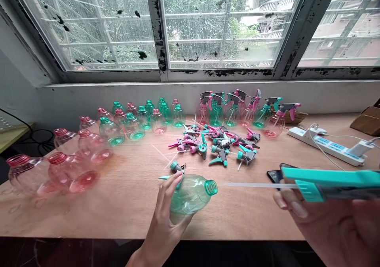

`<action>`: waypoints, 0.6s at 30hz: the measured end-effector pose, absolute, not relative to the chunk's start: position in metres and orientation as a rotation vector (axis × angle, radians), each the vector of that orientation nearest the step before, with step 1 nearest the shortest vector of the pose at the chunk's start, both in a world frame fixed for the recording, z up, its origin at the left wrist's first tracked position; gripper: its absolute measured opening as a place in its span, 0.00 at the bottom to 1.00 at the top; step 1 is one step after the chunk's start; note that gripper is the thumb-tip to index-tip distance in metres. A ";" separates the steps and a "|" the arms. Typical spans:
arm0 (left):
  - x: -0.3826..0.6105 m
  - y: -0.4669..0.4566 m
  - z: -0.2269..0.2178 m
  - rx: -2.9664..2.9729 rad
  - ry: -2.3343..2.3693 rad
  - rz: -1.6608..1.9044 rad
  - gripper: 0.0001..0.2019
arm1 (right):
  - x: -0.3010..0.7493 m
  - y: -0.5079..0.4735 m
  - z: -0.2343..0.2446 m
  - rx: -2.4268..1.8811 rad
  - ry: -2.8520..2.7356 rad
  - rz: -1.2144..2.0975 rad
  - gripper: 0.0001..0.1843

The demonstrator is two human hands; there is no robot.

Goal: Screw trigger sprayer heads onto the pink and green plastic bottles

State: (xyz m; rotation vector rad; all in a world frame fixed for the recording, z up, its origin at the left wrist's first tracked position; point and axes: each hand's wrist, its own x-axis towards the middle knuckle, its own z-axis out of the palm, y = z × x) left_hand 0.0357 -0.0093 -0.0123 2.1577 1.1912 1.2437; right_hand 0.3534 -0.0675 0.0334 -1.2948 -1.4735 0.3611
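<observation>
My left hand (166, 215) grips a clear green bottle (191, 195) tilted on its side just above the wooden table (124, 195), its threaded neck pointing right. My right hand (332, 223), close to the camera at lower right, is closed on a teal and grey spray trigger head (329, 182). The head's thin clear dip tube (255, 185) points left towards the bottle's neck, with a small gap between them. One more trigger head (175, 167) lies on the table just behind the bottle.
A heap of loose pink and teal trigger heads (219, 142) lies mid-table. Open pink and green bottles (89, 146) stand at left and back. Assembled spray bottles (237, 110) line the wall. A power strip (326, 144), a phone (274, 175) and a cardboard box (368, 120) sit at right.
</observation>
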 end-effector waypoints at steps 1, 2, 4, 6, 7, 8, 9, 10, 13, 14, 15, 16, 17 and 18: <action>0.035 -0.009 -0.013 2.164 1.182 1.239 0.35 | 0.345 -0.061 0.038 -1.091 -1.229 0.650 0.26; 0.035 -0.009 -0.013 2.170 1.174 1.232 0.35 | 0.336 -0.055 0.042 -0.913 -1.070 0.892 0.18; 0.034 -0.010 -0.013 2.184 1.160 1.217 0.35 | 0.323 -0.048 0.049 -0.706 -0.874 1.165 0.15; 0.034 -0.010 -0.013 2.183 1.160 1.208 0.35 | 0.318 -0.047 0.052 -0.632 -0.817 1.259 0.14; 0.034 -0.010 -0.013 2.180 1.160 1.206 0.35 | 0.319 -0.048 0.053 -0.611 -0.794 1.250 0.13; 0.034 -0.010 -0.013 2.174 1.163 1.206 0.35 | 0.322 -0.050 0.053 -0.591 -0.775 1.214 0.11; 0.035 -0.010 -0.013 2.167 1.166 1.203 0.35 | 0.325 -0.052 0.053 -0.575 -0.750 1.162 0.09; 0.035 -0.010 -0.013 2.163 1.168 1.201 0.35 | 0.329 -0.054 0.054 -0.563 -0.725 1.108 0.07; 0.035 -0.008 -0.014 2.171 1.163 1.190 0.36 | 0.332 -0.054 0.051 -0.541 -0.731 1.085 0.05; 0.035 -0.008 -0.014 2.171 1.161 1.181 0.36 | 0.329 -0.052 0.049 -0.543 -0.755 1.125 0.06; 0.034 -0.008 -0.014 2.171 1.157 1.170 0.35 | 0.326 -0.050 0.045 -0.557 -0.780 1.181 0.09; 0.034 -0.008 -0.014 2.166 1.155 1.162 0.35 | 0.321 -0.047 0.041 -0.575 -0.794 1.221 0.12; 0.033 -0.008 -0.013 2.157 1.152 1.148 0.35 | 0.317 -0.045 0.036 -0.602 -0.809 1.256 0.16; 0.032 -0.008 -0.013 2.144 1.147 1.134 0.35 | 0.314 -0.042 0.031 -0.637 -0.830 1.270 0.22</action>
